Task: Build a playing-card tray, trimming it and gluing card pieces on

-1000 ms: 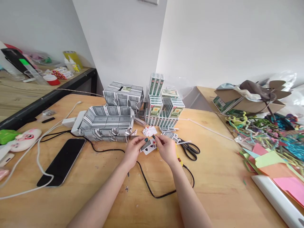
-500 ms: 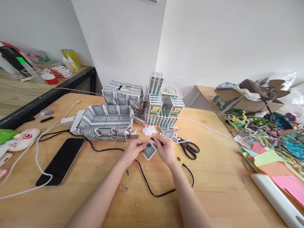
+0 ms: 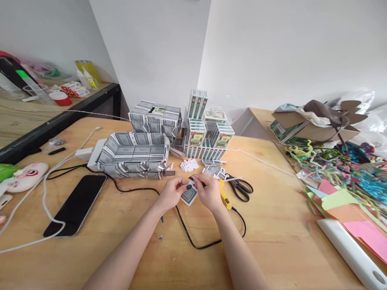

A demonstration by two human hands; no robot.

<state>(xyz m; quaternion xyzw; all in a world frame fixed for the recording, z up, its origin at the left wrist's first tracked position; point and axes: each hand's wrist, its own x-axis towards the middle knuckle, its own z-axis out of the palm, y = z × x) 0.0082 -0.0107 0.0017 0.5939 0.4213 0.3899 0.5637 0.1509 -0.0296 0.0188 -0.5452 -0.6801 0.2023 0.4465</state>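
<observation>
Both my hands meet over the middle of the wooden table (image 3: 272, 225). My left hand (image 3: 171, 193) and my right hand (image 3: 209, 192) pinch a small playing card (image 3: 189, 195) between their fingertips, its patterned grey back showing. Just behind them lie loose small cards (image 3: 189, 164) and a second little pile of cards (image 3: 214, 171). A tray built of folded cards (image 3: 134, 155) stands to the left, with a second card-built box (image 3: 155, 117) behind it. Stacked card packs (image 3: 208, 137) stand at the back.
Black scissors (image 3: 242, 187) and a yellow-handled glue gun (image 3: 224, 195) with a black cable (image 3: 193, 237) lie right of my hands. A phone (image 3: 76, 204) and white cable lie on the left. Coloured paper (image 3: 347, 205) and pipe cleaners (image 3: 338, 165) fill the right side.
The card was turned over from face up to back up, and my hands closed in on it, fingertips pressed together, a little nearer to me.
</observation>
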